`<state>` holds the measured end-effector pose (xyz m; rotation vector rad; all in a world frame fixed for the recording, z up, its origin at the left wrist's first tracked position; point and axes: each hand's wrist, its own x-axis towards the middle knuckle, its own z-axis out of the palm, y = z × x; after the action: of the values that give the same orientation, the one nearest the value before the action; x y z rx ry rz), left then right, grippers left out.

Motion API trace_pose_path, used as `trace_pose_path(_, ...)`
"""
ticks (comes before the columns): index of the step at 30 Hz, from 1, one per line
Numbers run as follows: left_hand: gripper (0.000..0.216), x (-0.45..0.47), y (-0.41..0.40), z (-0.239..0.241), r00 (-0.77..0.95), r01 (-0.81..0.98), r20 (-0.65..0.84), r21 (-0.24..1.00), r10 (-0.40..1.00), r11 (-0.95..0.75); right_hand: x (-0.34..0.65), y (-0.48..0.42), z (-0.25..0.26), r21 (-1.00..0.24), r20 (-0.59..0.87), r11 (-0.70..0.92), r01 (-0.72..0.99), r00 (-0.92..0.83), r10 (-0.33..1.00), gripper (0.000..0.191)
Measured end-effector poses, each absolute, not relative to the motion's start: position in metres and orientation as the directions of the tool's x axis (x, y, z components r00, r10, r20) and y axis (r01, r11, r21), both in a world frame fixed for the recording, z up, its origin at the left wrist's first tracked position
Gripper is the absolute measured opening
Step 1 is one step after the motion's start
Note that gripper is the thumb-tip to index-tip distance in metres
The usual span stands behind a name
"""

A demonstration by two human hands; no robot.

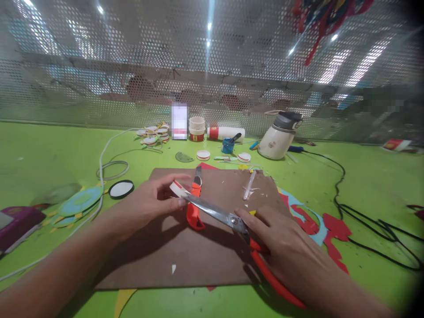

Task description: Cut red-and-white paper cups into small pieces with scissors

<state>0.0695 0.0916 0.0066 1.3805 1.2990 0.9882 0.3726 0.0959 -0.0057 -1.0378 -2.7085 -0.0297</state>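
My left hand (159, 201) pinches a small white paper-cup piece with a red stripe (178, 189). My right hand (278, 234) grips large scissors (215, 212) with red-orange handles, and their blade tips touch the piece. Whether the blades are parted at the tips is hard to see. Beneath my hands lies a brown cardboard sheet (152, 265). On it, behind my left fingers, rests a second tool with an orange handle and a short metal blade (194, 212). A clear stick-like piece (250, 185) and white paper scraps are scattered over the cardboard.
At the back stand a phone (179, 123), stacked paper cups (197, 130), a lying cup stack (228, 133), a blue paint pot (228, 145) and a white jug (276, 139). A white cable (101, 176) runs left, a black cord (338, 190) right. Red paper scraps (336, 229) lie right.
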Motion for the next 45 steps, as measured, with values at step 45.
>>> trace_pose_path(45,0.053,0.057,0.088,0.017,0.381,0.105,-0.216,0.976,0.899,0.19,0.386,0.099,0.004,-0.213,0.112,0.739,0.639,-0.735,0.668,0.047)
